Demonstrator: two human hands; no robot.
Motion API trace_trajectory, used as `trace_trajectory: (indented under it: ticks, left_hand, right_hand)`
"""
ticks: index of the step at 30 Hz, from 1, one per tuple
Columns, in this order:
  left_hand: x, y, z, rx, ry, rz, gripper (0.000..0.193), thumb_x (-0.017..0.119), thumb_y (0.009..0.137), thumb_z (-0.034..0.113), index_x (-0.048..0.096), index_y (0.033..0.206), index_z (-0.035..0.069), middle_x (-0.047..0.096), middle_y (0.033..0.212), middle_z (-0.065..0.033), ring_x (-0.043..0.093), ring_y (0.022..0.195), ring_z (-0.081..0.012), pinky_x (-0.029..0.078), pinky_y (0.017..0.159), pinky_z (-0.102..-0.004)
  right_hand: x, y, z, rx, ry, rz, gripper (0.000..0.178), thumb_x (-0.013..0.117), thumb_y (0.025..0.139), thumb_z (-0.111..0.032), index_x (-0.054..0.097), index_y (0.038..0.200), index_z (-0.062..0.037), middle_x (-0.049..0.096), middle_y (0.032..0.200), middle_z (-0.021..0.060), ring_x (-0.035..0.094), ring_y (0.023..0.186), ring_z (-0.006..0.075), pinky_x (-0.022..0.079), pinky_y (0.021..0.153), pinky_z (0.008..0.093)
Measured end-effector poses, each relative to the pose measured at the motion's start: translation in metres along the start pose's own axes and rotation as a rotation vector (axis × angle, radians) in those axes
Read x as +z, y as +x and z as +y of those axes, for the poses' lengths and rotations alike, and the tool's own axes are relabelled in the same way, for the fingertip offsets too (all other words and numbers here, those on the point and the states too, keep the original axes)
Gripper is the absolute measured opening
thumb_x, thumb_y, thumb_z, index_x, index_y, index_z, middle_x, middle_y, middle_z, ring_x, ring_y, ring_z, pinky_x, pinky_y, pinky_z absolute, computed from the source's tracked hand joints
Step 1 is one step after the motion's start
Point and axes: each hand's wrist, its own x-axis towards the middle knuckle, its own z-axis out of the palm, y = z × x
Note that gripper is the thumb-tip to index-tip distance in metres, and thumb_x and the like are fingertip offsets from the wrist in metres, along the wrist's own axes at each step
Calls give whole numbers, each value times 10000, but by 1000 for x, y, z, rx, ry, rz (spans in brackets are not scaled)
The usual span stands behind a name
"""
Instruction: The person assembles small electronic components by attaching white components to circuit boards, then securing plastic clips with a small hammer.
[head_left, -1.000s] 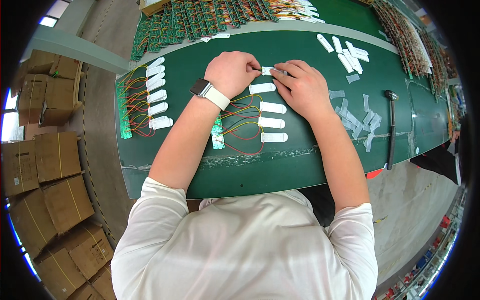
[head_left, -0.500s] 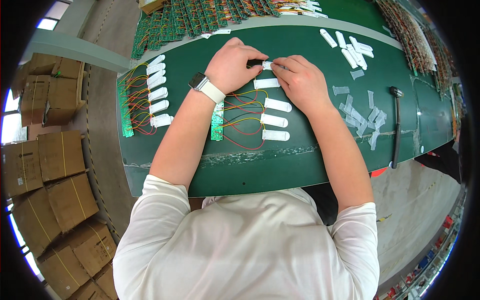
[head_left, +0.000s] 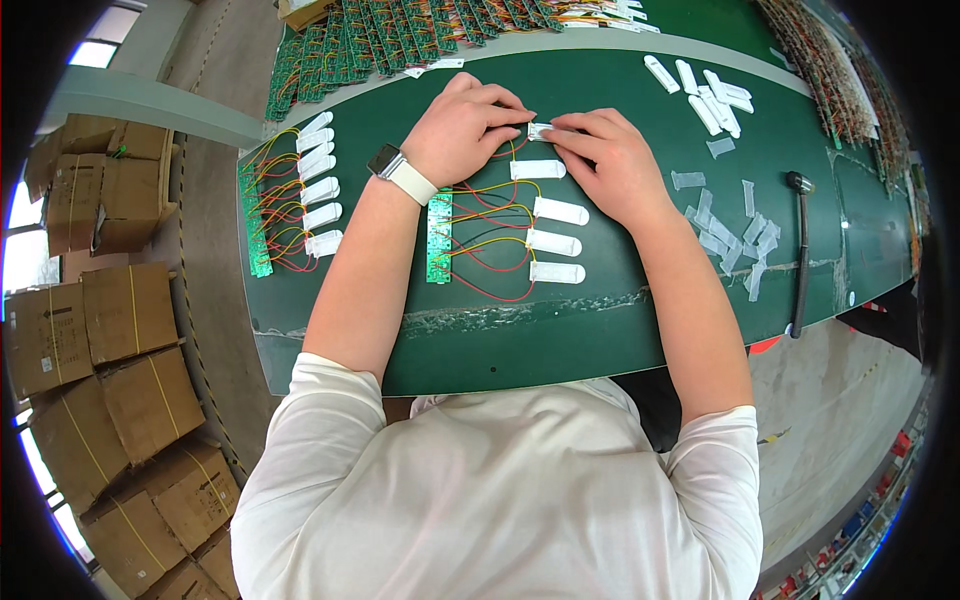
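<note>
My left hand (head_left: 462, 130) and my right hand (head_left: 618, 168) meet near the far middle of the table. Their fingertips pinch a small white plastic strip (head_left: 540, 131) from its two sides; my fingers partly cover it. Nearer me, several white rounded-end pieces (head_left: 556, 243) lie in a column. Red, yellow and black wires join them to a narrow green circuit board (head_left: 438, 240), whose upper end lies beside my left wrist. A second green circuit board (head_left: 256, 220) lies at the left, wired to its own row of white pieces (head_left: 320, 190).
Clear film strips (head_left: 720, 238) lie scattered right of my right forearm, beside a long black tool with a round head (head_left: 801, 250). Loose white pieces (head_left: 716, 104) sit at the far right. Many wired green boards (head_left: 380, 40) line the back. Cardboard boxes (head_left: 125, 310) are stacked left.
The view has shifted slightly, moving the table's contents a little right. My right fingers have drawn back a bit, showing more of the white strip. Both hands stay at it.
</note>
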Motion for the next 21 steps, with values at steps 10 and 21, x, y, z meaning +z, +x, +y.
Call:
trace_trajectory:
  ticks: [10,21]
  left_hand:
    - [5,3,10,-17,37,12,342,793,857,228,789,1188,138,692,1200,5,536,1115,-253,480,1022,-355]
    - [8,1,4,3,-28,30,334,640,902,49,770,1202,115,698,1225,-1,560,1084,-247,487,1015,-349]
  right_hand:
    - [0,4,-3,-13,-54,-26,210,737,844,-113,817,1030,-166,719,1084,-15,653,1043,208,548,870,379]
    - [-1,4,-1,-1,37,-35,232,742,845,-88,816,1051,-167,712,1087,-4,650,1042,229,544,911,395]
